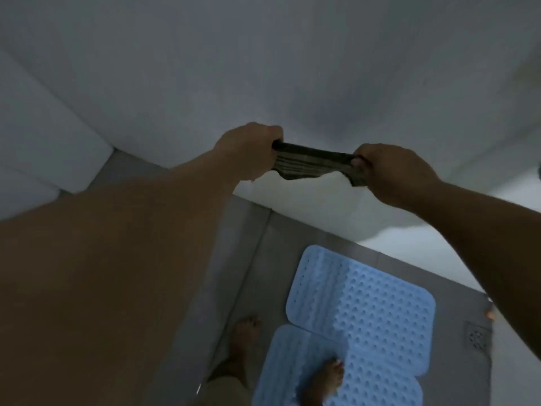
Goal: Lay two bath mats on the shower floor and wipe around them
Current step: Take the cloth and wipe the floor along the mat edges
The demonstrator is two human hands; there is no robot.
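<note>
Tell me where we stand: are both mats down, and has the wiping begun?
Both blue bath mats already lie flat on the grey shower floor, overlapping, with one bare foot on them. In hand: the left hand and right hand grip a dark striped cloth stretched between them, held high. Wiping around the mats looks still to do.

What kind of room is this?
Most likely a bathroom shower stall. Two bumpy blue bath mats lie on the grey tiled floor, a metal floor drain sits in the corner, and plain pale walls close it in.
</note>
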